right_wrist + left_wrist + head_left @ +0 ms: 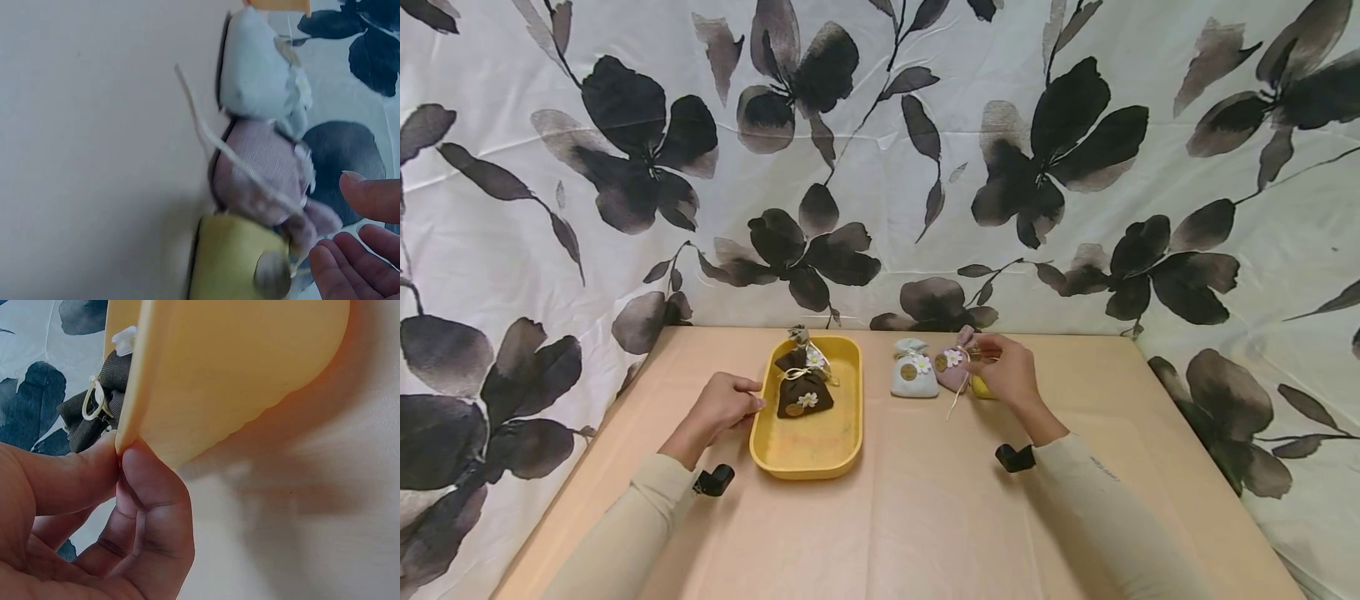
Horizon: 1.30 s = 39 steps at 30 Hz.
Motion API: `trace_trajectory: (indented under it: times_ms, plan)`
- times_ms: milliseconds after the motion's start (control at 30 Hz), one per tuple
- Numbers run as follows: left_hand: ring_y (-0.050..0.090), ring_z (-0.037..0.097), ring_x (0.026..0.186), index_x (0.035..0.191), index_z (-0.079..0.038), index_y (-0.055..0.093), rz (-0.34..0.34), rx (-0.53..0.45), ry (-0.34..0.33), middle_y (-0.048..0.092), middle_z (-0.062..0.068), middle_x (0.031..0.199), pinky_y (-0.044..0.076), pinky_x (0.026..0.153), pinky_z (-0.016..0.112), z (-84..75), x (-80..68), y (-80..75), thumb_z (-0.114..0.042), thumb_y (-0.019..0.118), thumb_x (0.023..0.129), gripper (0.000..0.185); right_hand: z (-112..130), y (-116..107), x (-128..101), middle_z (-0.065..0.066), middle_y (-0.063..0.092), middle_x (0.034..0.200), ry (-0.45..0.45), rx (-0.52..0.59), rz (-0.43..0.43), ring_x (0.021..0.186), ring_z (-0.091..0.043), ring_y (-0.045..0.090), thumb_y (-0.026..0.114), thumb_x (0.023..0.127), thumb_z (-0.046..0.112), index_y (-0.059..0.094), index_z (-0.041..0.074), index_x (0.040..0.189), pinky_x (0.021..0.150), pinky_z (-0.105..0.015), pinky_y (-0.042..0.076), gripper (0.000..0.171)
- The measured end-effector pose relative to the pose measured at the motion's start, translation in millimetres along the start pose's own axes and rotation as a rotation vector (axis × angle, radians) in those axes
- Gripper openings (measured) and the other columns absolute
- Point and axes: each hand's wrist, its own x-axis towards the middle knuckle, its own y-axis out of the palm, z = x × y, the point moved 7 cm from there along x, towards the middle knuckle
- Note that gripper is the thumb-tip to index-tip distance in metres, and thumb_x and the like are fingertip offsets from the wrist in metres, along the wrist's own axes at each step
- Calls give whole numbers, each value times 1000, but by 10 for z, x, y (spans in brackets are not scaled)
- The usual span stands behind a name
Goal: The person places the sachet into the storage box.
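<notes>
My left hand [721,410] pinches the left rim of a yellow tray [806,473] between thumb and fingers, seen close up in the left wrist view. In the tray lies a dark brown drawstring pouch [805,395] with a cream cord and a white flower. Another pouch, partly hidden, is behind it. My right hand [1006,369] is at the neck of a mauve pouch [259,172]; in the right wrist view a gap shows between thumb and fingers, with nothing held. Beside the mauve pouch are a pale blue pouch [914,380] and a yellow pouch [234,259], partly covered by that hand in the head view.
A peach-coloured cloth covers the table [880,533]. Behind it and along the sides hangs a white sheet [895,208] printed with dark flowers. A black wrist-worn device [1015,457] sits at the right wrist, and a similar one [713,480] at the left.
</notes>
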Motion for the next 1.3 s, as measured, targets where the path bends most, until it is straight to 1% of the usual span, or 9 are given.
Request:
trace_trajectory:
  times_ms: [200,367,533,667,833,967,1133,1200,1300]
  plan:
    - [67,14,80,137,8,63,0,0,-4,70,23,120,62,68,32,4,10,12,-1,69,93,45,-181,-132,-1,-28,72,121,20,-30,-19,111,-43,71,82,86,8,68,-7,127,100,-53,57,46]
    - [68,13,80,136,9,63,-7,-4,3,72,22,116,63,69,33,3,19,3,0,69,93,44,-300,-202,7,-28,71,123,50,-30,-17,112,-42,70,81,85,8,67,-6,129,102,-53,55,48]
    - [68,13,80,136,10,63,-7,-8,7,72,22,114,63,68,33,2,14,-5,0,68,93,44,-405,-241,38,-29,69,126,65,-57,0,116,-45,67,83,86,13,66,-7,130,102,-56,54,51]
    - [67,13,77,137,9,62,-1,-1,-1,72,22,116,62,65,31,5,6,-5,-1,68,93,45,-508,-243,75,-30,67,129,78,-87,43,120,-46,64,84,87,19,63,-8,133,104,-57,53,57]
    - [65,14,72,136,8,63,-10,2,-11,72,19,110,60,63,30,-3,-3,-1,-1,68,93,44,-634,-214,124,-30,67,130,102,-108,120,120,-44,63,83,89,25,62,-8,135,103,-56,53,61]
    - [65,15,73,136,8,64,-16,3,-9,72,18,110,61,65,31,-14,-5,3,-1,68,93,43,-697,-178,142,-28,65,132,133,-97,197,119,-42,61,82,90,27,60,-6,138,102,-53,53,62]
    - [66,12,75,136,8,64,-15,0,-4,72,22,116,62,68,33,-20,-1,12,-1,68,94,44,-758,-137,163,-27,64,135,155,-87,285,120,-39,58,81,91,28,59,-5,141,101,-49,53,64]
    - [66,11,75,137,8,63,-14,-4,-2,72,23,118,63,69,33,-17,3,13,0,68,94,44,-783,-127,176,-27,64,135,159,-86,302,119,-38,58,82,90,28,59,-5,141,100,-47,53,65]
    - [65,10,75,136,9,63,-16,-8,0,72,24,118,63,69,32,-8,8,15,0,68,93,44,-812,-124,191,-27,64,132,167,-74,301,115,-37,57,84,88,29,61,-5,139,95,-41,52,66]
